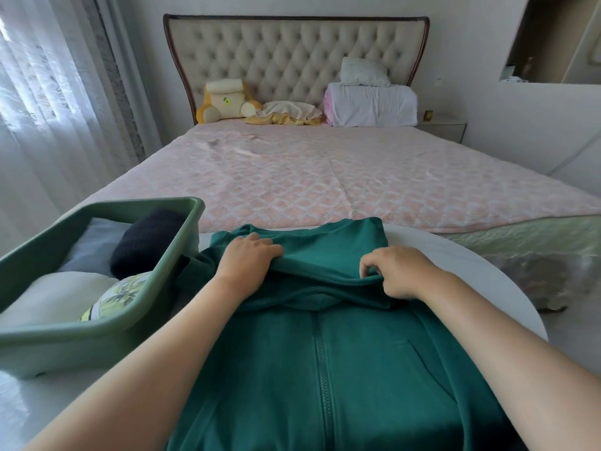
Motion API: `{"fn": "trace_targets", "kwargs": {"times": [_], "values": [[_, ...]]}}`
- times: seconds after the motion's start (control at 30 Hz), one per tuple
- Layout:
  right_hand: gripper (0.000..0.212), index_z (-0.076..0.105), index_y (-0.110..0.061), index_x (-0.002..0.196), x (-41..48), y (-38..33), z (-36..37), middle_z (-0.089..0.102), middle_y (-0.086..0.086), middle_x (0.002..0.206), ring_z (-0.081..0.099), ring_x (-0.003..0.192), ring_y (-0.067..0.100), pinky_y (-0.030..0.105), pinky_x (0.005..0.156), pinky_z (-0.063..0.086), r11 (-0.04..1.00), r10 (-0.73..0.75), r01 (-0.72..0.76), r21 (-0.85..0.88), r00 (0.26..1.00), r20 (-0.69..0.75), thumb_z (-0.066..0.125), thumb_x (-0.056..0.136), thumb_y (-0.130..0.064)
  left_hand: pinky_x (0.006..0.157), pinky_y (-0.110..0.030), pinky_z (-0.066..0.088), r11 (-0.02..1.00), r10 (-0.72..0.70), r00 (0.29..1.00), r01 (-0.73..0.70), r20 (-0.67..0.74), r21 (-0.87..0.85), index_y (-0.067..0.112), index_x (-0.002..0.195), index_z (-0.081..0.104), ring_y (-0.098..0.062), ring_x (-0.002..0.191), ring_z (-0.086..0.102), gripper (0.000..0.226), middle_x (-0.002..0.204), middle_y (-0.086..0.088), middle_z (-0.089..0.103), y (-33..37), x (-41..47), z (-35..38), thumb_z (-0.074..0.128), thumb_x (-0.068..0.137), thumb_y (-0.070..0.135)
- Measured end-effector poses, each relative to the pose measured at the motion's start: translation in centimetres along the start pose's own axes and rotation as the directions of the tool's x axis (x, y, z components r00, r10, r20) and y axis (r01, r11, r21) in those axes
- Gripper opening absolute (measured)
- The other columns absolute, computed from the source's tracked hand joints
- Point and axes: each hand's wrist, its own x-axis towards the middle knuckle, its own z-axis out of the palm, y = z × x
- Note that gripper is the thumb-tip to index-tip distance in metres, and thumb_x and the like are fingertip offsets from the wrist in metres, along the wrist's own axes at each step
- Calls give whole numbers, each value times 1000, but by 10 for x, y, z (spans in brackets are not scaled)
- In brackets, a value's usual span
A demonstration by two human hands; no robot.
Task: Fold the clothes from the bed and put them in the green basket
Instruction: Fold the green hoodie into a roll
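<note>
A dark green zip-up hoodie lies front up on a white round table at the foot of the bed. My left hand grips a raised fold of its fabric near the collar, fingers curled over the edge. My right hand pinches the same fold further right. The green basket stands on the table to the left, touching the hoodie's sleeve. It holds a dark navy bundle, a grey garment, a white one and a leaf-patterned one.
The bed with a pink quilted cover stretches ahead. At the headboard lie a yellow plush toy, a crumpled yellow cloth and stacked white bedding. Curtains hang at the left; a nightstand stands at the far right.
</note>
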Motion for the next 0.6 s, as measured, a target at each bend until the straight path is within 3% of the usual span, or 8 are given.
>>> {"fn": "trace_targets", "kwargs": {"times": [0.07,0.13,0.2,0.3,0.4,0.47,0.53,0.6], "values": [[46,64,-40,104,2,-7,0,61,-10,104,55,92,17,29,71,46,997,74,-76,12,987,139,50,74,-8,86,-34,44,994,9,959,23,283,-110,31,118,59,-22,106,54,45,113,6,60,-4,-2,-3,50,84,4],[32,67,-35,98,6,-18,-2,64,-11,102,59,94,17,29,74,49,989,146,-149,-4,962,231,53,75,-18,98,-41,43,947,8,825,176,565,-270,37,126,53,-21,115,47,48,121,5,51,-3,-5,-9,52,82,16],[17,68,-27,87,13,-28,-3,67,-9,92,62,89,18,30,76,49,986,145,-126,-108,972,187,54,77,-30,103,-41,39,866,3,785,307,619,-394,37,122,58,-20,116,46,42,120,5,50,-1,-6,-14,52,80,35],[29,52,-20,68,24,-42,1,58,-3,81,56,82,23,32,71,41,999,44,-44,-2,998,-47,48,89,-40,105,-39,39,731,-133,864,417,486,-540,35,101,72,-15,116,52,34,123,8,58,4,-1,-14,41,92,45],[28,63,-29,111,37,-52,10,55,2,130,48,125,26,39,99,40,996,-22,36,85,986,-164,44,99,-44,117,-55,21,876,-225,838,397,497,-274,45,141,46,-26,145,26,46,158,4,31,2,-1,1,35,97,54],[56,34,-41,151,42,-55,23,25,2,164,22,150,24,48,119,22,993,-31,28,110,999,23,41,99,-58,120,-58,2,894,-205,696,419,688,-158,50,154,10,-29,153,-4,64,166,8,0,4,-7,14,34,95,64],[65,10,-48,157,46,-56,37,4,2,169,5,155,19,56,122,6,987,11,-43,155,980,201,30,98,-67,120,-57,-5,882,-194,633,448,749,-149,52,153,0,-28,151,-15,69,165,11,-12,4,-8,19,31,93,69],[64,10,-49,157,50,-57,39,3,2,169,6,155,19,58,121,4,987,41,-76,138,969,245,27,98,-67,121,-56,1,891,-198,651,431,733,-141,50,154,7,-28,153,-7,70,166,11,-5,-1,-5,16,32,92,71]]}}
